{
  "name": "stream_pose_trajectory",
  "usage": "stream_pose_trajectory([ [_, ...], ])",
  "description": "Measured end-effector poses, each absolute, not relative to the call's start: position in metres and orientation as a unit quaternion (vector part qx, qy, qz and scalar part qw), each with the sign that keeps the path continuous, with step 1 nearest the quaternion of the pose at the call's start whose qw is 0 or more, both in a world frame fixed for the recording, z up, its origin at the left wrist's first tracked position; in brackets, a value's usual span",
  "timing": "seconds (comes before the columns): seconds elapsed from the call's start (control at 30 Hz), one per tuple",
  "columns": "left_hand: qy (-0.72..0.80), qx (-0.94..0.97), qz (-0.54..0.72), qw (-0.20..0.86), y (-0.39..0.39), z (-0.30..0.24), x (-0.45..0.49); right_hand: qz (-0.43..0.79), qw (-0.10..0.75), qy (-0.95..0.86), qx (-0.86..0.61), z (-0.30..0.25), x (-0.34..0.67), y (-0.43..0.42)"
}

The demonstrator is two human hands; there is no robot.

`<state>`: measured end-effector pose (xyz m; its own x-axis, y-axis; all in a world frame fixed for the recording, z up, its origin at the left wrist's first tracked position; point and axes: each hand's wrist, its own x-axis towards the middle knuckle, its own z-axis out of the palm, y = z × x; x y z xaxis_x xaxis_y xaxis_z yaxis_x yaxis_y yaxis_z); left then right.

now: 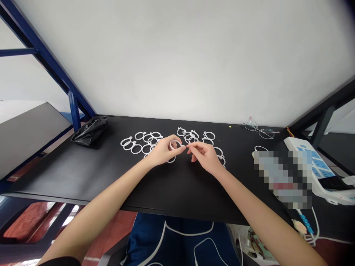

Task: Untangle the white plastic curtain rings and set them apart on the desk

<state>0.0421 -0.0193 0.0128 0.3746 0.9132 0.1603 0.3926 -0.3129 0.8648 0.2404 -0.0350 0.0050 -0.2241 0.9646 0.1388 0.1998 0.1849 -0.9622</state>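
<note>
Both forearms (91, 210) are bare and slender, ending in an ungloved left hand (163, 151) and right hand (203, 157), and a black sleeve (59, 261) just shows at the lower left of the view. Below the table's near edge (155, 211), a dark navy garment (177, 240) covers the lap, with a thin white cord (188, 232) looping in curves across its front

A plain white wall (177, 59) rises behind a long black table (166, 192). A blue steel frame (43, 57) slants down the wall's left side beside a grey shelf (27, 136). Red floor (116, 229) shows below, under soft, even light.
</note>
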Motion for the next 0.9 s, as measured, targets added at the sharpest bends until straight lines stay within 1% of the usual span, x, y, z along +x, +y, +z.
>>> stream_pose_trajectory([
  [0.1,0.478,0.770,0.316,0.280,-0.017,0.009,0.040,0.413,0.475,-0.594,-0.501,0.002,0.246,-0.028],
  [0.17,0.500,0.793,0.279,0.208,-0.016,0.007,0.040,0.392,0.481,-0.580,-0.528,0.001,0.250,-0.025],
  [0.27,0.519,0.815,0.228,0.121,-0.016,0.005,0.041,0.359,0.442,-0.596,-0.567,0.002,0.253,-0.023],
  [0.33,0.520,0.823,0.208,0.089,-0.017,0.004,0.041,0.300,0.411,-0.631,-0.585,0.001,0.253,-0.025],
  [0.4,0.521,0.829,0.189,0.074,-0.017,0.003,0.040,0.224,0.389,-0.676,-0.585,0.000,0.251,-0.027],
  [0.47,0.523,0.833,0.168,0.066,-0.017,0.003,0.040,0.179,0.365,-0.710,-0.575,-0.002,0.249,-0.028],
  [0.63,0.526,0.836,0.149,0.050,-0.016,0.002,0.039,0.195,0.284,-0.741,-0.576,-0.005,0.248,-0.028],
  [0.7,0.528,0.835,0.149,0.046,-0.015,0.002,0.038,0.199,0.280,-0.744,-0.574,-0.006,0.249,-0.028],
  [0.9,0.533,0.831,0.152,0.044,-0.015,-0.002,0.037,0.203,0.304,-0.750,-0.551,-0.009,0.251,-0.025],
])
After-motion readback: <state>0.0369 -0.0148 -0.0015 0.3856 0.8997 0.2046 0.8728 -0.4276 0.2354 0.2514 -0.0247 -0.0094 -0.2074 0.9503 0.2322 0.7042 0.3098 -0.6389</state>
